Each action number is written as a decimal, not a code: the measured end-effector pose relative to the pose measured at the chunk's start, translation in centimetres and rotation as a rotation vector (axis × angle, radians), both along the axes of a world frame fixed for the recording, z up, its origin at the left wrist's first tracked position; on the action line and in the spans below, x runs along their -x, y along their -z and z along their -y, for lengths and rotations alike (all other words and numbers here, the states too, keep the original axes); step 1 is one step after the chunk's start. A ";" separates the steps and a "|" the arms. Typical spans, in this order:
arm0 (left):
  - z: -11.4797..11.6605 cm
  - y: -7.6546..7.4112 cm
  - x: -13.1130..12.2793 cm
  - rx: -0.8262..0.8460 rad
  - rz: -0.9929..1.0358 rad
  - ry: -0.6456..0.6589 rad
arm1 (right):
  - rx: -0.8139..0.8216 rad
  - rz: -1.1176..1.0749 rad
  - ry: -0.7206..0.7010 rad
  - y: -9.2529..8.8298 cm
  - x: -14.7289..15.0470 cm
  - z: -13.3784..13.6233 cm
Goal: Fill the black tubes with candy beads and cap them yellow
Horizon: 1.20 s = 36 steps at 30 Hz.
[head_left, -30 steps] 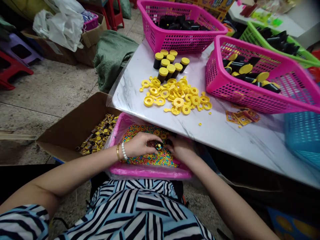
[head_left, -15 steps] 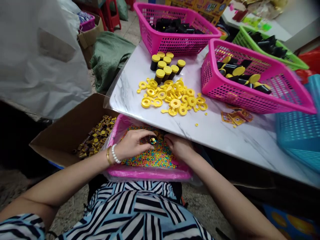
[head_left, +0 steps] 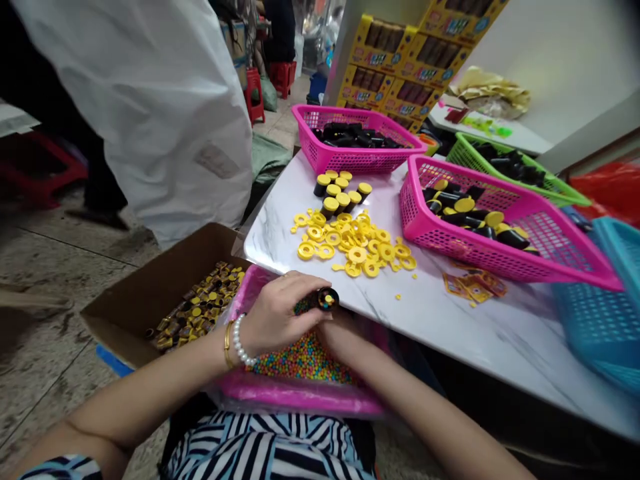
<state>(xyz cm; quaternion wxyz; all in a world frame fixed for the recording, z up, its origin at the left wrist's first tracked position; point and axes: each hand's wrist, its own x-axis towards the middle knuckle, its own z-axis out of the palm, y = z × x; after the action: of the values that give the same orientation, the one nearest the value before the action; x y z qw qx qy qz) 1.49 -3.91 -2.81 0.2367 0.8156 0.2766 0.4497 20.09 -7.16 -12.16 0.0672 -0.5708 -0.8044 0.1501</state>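
Black plastic tube (head_left: 320,300), its end showing coloured dots, probably beads. Gripped in the left hand (head_left: 275,317), fingers wrapped closely round the barrel, tube lying nearly level, just off the near edge of the white marble table (head_left: 500,347). Pearl bracelet (head_left: 239,340) and gold bangle (head_left: 228,345) on that wrist. Right hand (head_left: 340,337) tucked just under the tube; its fingers are hidden, so cannot tell whether it is closed on anything.

Below the table's near edge, a pink tray (head_left: 295,393) of candy beads (head_left: 303,360) sits under both hands. Further left of the edge, a cardboard box (head_left: 115,313) of gold-and-black wrapped pieces (head_left: 197,307).

On the table, a loose heap of yellow rings (head_left: 350,250), with upright yellow-capped tubes (head_left: 340,193) behind. At the far edge, a pink basket (head_left: 350,160) of black tubes. Toward the right end, a second pink basket (head_left: 550,257), a green basket (head_left: 500,170), and gold paper sachets (head_left: 473,287). Blue basket (head_left: 605,313) just past the right edge.
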 end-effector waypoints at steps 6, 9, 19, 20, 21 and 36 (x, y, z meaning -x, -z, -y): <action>-1.1 0.1 -2.3 0.006 -0.096 -0.049 | 0.097 -0.040 0.075 -3.2 -2.5 3.6; -1.1 -0.2 -2.7 0.047 -0.171 -0.056 | 0.215 -0.245 0.108 -6.5 -3.1 5.5; -1.1 -1.4 -3.0 0.113 -0.233 -0.043 | 0.410 -1.078 0.469 -14.9 -3.2 0.2; -1.1 -1.4 -3.1 0.120 -0.237 -0.034 | 0.429 -1.109 0.482 -14.6 -3.1 -0.5; -1.1 -1.4 -3.1 0.126 -0.240 -0.026 | 0.443 -1.132 0.488 -14.2 -3.0 -1.0; -1.4 -1.9 -2.9 0.164 -0.396 -0.022 | 0.428 -1.149 0.565 -14.2 -2.6 -1.3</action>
<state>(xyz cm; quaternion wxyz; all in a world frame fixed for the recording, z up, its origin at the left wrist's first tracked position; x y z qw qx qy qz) 4.39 -2.55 -0.86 0.2383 0.8629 0.3623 0.2595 22.73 -5.90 1.99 0.4063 -0.5896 -0.4133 0.5625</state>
